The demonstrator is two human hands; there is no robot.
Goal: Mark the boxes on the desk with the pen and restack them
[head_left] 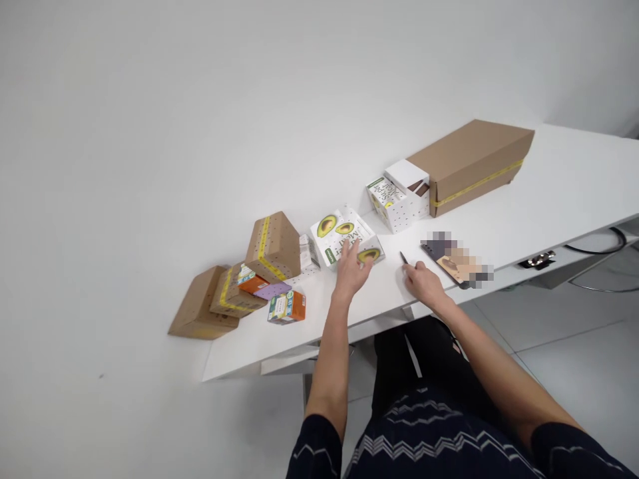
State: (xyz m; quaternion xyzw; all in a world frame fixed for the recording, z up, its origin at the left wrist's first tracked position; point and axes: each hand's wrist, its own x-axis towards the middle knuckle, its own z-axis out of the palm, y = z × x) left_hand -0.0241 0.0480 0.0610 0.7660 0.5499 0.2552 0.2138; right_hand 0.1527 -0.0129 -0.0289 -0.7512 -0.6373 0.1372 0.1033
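My left hand [352,269] lies over the near side of a white box printed with avocados [344,229], its fingers spread. The fingertips overlap the lettering, and whether they press on the box I cannot tell. My right hand [423,283] is closed near the table's front edge. From its fingers sticks out a thin dark pen [403,257], tip toward the back. Just to the right of that hand lies a spiral-bound notebook [449,258] with a dark and tan cover, partly blurred out. A small orange and white carton [287,307] stands left of my left hand.
A long brown cardboard box [474,159] with yellow tape stands at the back right, beside other white boxes [392,199]. Several brown cartons [273,246] are grouped on the left. The white table [559,179] runs along a wall, with a cable [599,247] below its edge.
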